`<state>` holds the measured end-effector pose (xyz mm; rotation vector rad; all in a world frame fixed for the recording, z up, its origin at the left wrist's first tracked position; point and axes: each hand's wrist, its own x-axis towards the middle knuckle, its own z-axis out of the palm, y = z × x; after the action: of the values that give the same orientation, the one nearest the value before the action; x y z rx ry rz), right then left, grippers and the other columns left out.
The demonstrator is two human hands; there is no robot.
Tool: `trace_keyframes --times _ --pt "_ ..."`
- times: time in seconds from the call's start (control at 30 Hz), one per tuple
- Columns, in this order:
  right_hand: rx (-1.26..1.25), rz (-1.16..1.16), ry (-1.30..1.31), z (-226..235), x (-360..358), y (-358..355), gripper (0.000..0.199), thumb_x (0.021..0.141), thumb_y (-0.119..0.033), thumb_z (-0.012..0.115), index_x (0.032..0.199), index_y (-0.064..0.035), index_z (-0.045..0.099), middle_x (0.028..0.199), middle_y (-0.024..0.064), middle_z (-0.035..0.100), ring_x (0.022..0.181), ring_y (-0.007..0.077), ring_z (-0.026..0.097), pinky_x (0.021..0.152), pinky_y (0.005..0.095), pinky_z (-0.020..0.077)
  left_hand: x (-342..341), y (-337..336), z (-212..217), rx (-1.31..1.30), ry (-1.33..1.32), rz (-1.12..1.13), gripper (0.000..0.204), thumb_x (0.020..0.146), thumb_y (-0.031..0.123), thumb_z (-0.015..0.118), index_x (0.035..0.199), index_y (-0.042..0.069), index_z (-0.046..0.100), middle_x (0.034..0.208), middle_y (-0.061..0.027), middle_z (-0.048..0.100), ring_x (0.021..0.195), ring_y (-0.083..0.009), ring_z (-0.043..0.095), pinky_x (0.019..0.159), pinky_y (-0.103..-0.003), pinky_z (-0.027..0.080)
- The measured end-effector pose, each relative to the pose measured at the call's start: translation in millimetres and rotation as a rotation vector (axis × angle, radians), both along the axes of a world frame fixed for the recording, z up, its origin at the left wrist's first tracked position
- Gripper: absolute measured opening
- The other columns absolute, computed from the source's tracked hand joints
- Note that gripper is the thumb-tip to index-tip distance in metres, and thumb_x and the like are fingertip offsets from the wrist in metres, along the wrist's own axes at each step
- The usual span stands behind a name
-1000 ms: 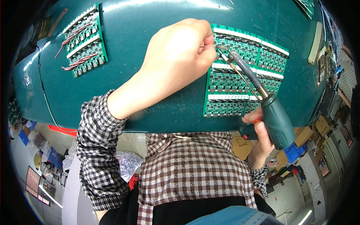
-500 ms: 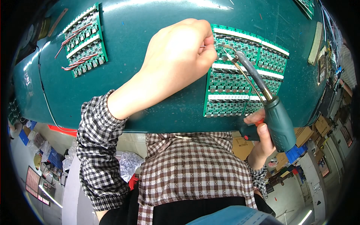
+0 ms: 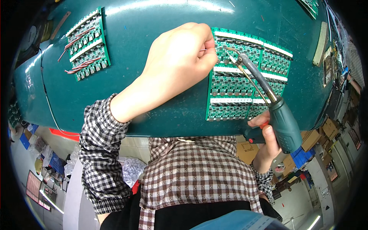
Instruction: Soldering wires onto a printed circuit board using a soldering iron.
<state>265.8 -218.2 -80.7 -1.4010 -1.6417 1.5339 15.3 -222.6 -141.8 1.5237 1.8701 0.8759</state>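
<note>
My left hand [image 3: 180,55] pinches a thin wire [image 3: 203,50] at the upper left edge of a green circuit board panel [image 3: 232,82]. Only a short bit of the wire shows between the fingers. In my right hand [image 3: 270,142] is a dark green pistol-shaped soldering gun [image 3: 285,124], with my fingers round its handle and near a red trigger. Its metal tube slants up and left over the panel, and the tip lies just right of my left fingertips. Whether the tip touches the board I cannot tell.
Another board panel [image 3: 88,44] with red and white wires [image 3: 82,65] lies at the left of the green table [image 3: 161,124]. A black cable [image 3: 43,86] runs down the left side. At the right edge are a pale strip [image 3: 320,44] and a further board [image 3: 310,7].
Both hands stay in nearly the same pose. The left fingers have shifted slightly left and down, and the panel appears slightly further left.
</note>
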Motion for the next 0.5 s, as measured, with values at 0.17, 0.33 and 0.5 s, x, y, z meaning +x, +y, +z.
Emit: trace_keyframes --times 0.17,0.33,0.5 --pt "-0.038 0.0 0.074 -3 -2 10 0.034 0.078 -0.023 0.061 0.087 0.0087 0.055 0.073 0.0159 0.058 0.06 0.0232 0.06 0.058 0.0333 0.0529 -2 5 1 -0.013 -0.001 0.006 0.006 0.072 0.007 0.059 0.074 0.003 0.055 0.066 -0.006 0.053 0.057 -0.0152 0.052 0.054 -0.027 0.043" --pt "-0.09 -0.1 0.118 12 1 9 0.037 0.079 -0.025 0.061 0.091 0.0086 0.054 0.074 0.0153 0.058 0.062 0.0226 0.06 0.061 0.033 0.0531 2 14 13 0.023 -0.077 -0.012 0.007 0.073 0.008 0.059 0.074 0.003 0.054 0.066 -0.0076 0.053 0.058 -0.018 0.053 0.055 -0.029 0.044" --pt "-0.351 -0.216 0.314 4 18 3 0.023 0.085 -0.009 0.057 0.102 0.0061 0.055 0.078 0.0112 0.064 0.076 0.0175 0.064 0.066 0.0295 0.0516 4 -1 15 0.021 0.025 -0.025 0.011 0.071 0.006 0.058 0.07 0.002 0.048 0.063 -0.0109 0.044 0.055 -0.0247 0.046 0.052 -0.033 0.039"
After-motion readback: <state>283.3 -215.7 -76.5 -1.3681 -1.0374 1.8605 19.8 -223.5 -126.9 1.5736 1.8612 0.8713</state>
